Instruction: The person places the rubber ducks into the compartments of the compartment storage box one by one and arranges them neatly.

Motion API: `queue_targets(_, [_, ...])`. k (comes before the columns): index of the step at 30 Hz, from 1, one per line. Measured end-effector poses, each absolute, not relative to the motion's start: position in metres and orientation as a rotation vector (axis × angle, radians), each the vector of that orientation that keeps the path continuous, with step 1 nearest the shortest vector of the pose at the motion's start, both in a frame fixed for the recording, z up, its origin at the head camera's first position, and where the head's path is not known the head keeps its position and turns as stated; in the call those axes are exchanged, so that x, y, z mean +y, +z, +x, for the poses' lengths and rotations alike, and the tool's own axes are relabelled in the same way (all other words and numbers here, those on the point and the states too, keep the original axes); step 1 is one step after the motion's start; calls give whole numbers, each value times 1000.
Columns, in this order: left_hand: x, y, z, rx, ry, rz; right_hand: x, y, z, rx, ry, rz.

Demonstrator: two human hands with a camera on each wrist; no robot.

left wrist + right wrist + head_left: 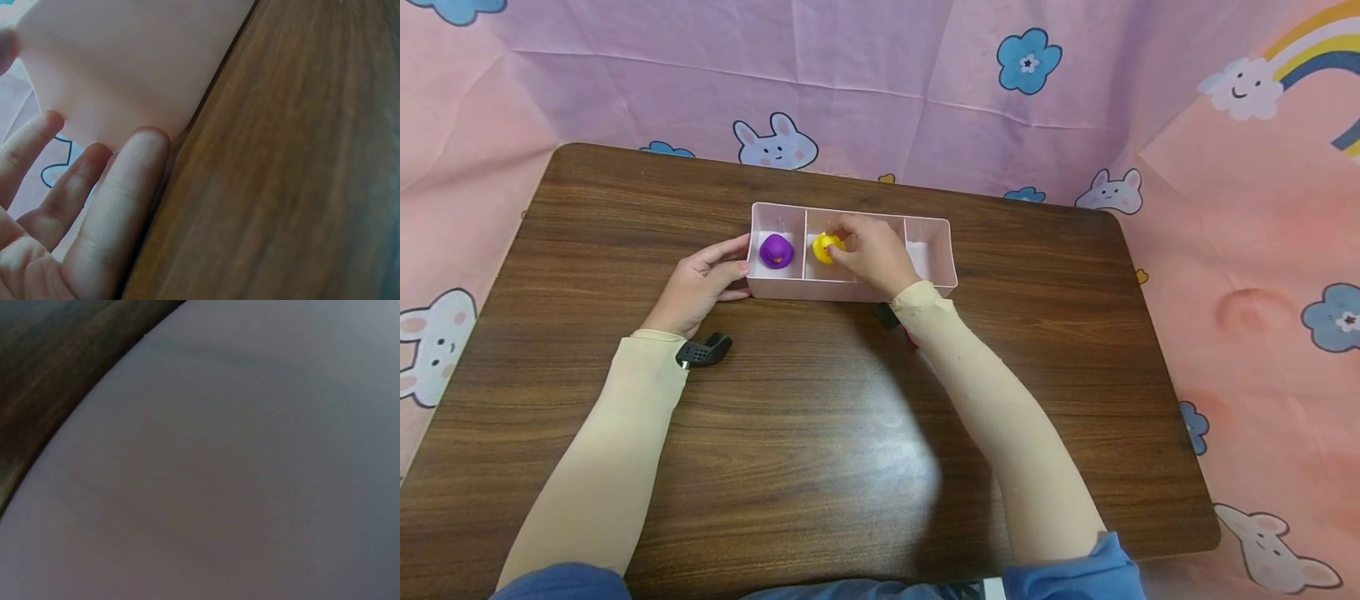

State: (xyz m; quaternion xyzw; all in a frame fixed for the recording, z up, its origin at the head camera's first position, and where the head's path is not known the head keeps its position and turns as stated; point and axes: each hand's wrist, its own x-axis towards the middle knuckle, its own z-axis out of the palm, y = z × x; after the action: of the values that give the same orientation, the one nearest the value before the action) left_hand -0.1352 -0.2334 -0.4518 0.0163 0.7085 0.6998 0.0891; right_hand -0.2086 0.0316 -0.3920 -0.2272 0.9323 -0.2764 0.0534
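A pale pink divided box [820, 289] sits on the table. In its leftmost compartment is a purple rubber duck [777, 251]. One compartment to the right, my right hand [874, 252] pinches a yellow rubber duck [824, 247] between thumb and fingers, partly covering it. My left hand [694, 287] touches the box's left end with extended fingers; in the left wrist view, several fingertips [147, 140] rest against the end wall [137, 69]. The right wrist view is mostly filled by a blurred pale surface [219, 456], and neither the right hand nor the duck shows there.
The brown wooden table [790, 450] extends around the box. A small reddish thing [912, 337] lies partly hidden under my right forearm. Black wrist cameras [703, 351] sit at both wrists. A patterned pink cloth [880, 75] hangs behind the table and at its sides.
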Motion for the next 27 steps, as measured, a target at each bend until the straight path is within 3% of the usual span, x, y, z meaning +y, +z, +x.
queue_targets(27, [-234, -458, -139, 2038, 2161, 50, 24, -395, -213, 2834, -617, -668])
